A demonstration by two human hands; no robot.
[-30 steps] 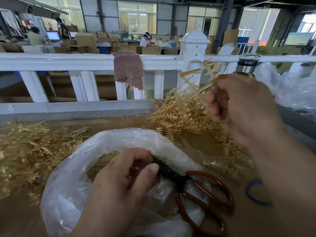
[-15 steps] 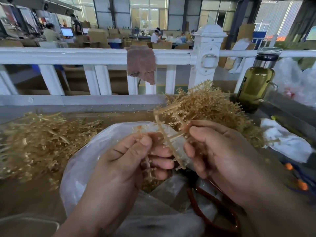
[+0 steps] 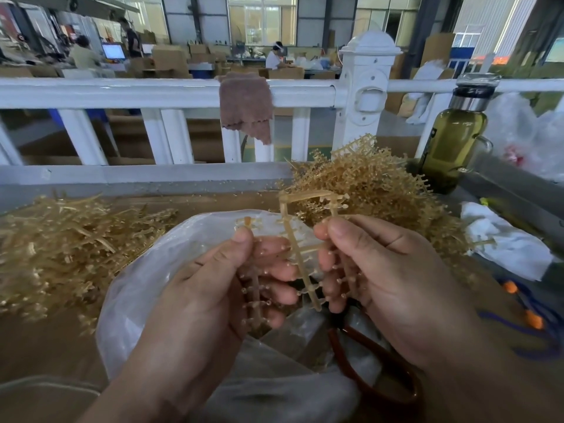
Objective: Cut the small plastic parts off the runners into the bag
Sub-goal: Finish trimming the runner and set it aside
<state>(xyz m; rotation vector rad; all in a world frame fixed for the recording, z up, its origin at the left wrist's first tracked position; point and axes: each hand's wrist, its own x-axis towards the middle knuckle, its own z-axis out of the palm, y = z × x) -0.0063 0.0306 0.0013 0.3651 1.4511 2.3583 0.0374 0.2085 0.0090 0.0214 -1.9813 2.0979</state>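
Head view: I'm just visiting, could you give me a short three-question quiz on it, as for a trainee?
1. True or false: the scissors are in the right hand.
2. What hangs on the white rail? A cloth, B glove, C rope.
3. Fill in: the left hand grips a plastic ___ over the bag.

Key: 1 false, they lie below it; 2 A; 3 runner.

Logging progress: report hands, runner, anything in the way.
Left hand and right hand both grip a runner above the bag. Scissors lie under right hand, unheld. Nothing blocking.
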